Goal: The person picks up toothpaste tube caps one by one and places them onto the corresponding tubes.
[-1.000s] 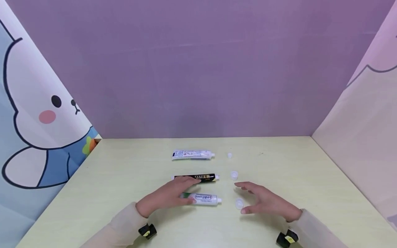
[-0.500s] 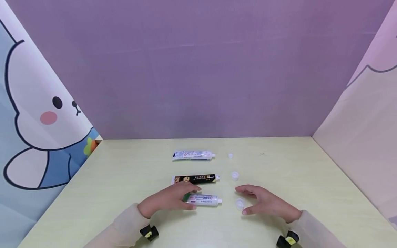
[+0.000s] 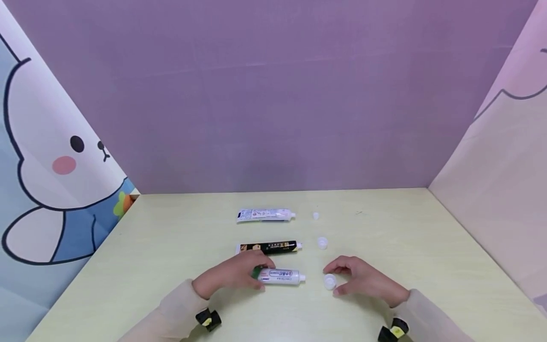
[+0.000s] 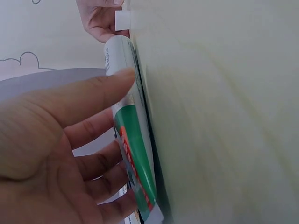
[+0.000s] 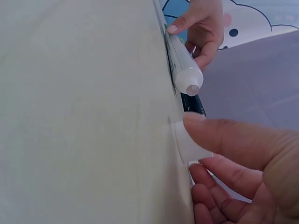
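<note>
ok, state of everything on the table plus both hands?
White-and-green toothpaste tube: uncapped, lying on its side
Black toothpaste tube: uncapped, lying flat
Far white toothpaste tube: uncapped, lying flat
Nearest white cap: off its tube
Middle white cap: off, loose
Small far cap: off, loose
Left hand: around white-and-green tube, grip unclear
Right hand: around nearest cap, grip unclear
</note>
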{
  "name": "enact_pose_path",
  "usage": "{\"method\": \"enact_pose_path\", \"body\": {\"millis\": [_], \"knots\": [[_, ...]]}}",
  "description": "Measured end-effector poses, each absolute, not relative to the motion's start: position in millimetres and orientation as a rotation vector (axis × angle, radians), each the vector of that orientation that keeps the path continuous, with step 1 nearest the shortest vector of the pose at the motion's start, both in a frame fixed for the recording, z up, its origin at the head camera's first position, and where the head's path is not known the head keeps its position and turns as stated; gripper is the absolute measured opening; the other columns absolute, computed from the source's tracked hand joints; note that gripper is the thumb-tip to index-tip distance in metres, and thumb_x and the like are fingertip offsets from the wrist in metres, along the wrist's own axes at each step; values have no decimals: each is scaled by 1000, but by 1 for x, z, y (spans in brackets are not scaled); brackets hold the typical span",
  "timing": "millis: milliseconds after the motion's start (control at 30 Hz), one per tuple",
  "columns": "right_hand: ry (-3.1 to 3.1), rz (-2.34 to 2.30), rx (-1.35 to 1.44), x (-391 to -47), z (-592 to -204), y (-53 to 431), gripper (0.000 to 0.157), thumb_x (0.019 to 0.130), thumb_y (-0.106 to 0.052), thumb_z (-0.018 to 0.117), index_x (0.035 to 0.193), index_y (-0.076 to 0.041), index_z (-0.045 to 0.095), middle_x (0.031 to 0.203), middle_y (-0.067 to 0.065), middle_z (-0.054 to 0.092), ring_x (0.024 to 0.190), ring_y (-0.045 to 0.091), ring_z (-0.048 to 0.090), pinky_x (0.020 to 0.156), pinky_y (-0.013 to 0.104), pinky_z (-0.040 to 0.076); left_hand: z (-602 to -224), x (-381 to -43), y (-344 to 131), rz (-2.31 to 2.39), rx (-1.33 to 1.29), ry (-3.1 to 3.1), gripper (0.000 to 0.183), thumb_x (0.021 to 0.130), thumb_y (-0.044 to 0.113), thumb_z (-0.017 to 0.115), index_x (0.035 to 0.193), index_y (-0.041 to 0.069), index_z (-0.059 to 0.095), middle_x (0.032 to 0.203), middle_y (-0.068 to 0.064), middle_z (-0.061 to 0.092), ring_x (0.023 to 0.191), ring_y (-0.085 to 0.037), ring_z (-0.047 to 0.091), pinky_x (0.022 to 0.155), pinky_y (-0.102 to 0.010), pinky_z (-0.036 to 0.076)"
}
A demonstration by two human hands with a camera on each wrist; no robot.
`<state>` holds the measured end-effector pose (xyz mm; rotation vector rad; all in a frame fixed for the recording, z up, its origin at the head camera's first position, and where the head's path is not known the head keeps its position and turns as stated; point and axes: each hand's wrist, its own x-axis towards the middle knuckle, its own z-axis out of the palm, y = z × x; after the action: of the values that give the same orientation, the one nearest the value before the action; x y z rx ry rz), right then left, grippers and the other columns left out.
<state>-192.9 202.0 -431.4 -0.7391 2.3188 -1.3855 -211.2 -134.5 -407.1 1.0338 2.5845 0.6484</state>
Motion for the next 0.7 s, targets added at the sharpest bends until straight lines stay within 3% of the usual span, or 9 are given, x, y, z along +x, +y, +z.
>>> {"method": "enact_pose_path", "body": {"millis": [267, 700], "knots": [[2361, -1358, -701, -195, -430, 197, 35, 74, -8, 77, 106, -3, 64, 106, 6, 61, 97, 15, 56, 84, 22, 45, -407, -213, -132, 678, 964, 2595, 41, 73, 10, 78, 112, 17, 65, 103, 9, 59, 95, -11, 51, 88, -34, 40], [2430, -1313, -661, -196, -437, 195, 29, 72, -9, 79, 98, -8, 65, 100, 2, 59, 91, 12, 54, 80, 22, 45, -414, -219, -129, 668, 925, 2580, 41, 71, 8, 78, 109, 18, 65, 101, 11, 60, 92, -6, 52, 86, -30, 43]]}}
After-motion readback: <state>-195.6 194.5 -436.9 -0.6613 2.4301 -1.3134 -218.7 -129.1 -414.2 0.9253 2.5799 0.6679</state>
